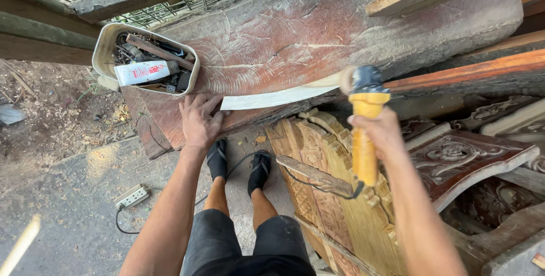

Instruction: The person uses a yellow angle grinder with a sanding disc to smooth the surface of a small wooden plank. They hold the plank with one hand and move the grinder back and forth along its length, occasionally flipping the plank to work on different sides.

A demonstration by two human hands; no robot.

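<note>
My left hand (200,120) lies flat, fingers spread, on the near edge of a big reddish wood slab (295,38). A pale strip of freshly ground wood (267,99) runs along that edge, just right of the hand. My right hand (381,134) grips the yellow body of an angle grinder (364,123). Its dark head and blurred disc touch the slab's edge at the right end of the pale strip. The grinder's black cord hangs down from the handle.
A cream tub of tools and a white tube (146,59) sits on the slab's left end. Carved wooden panels (340,196) lean below my right arm. A white power strip (132,196) lies on the concrete floor. My feet in black sandals (238,165) stand under the slab.
</note>
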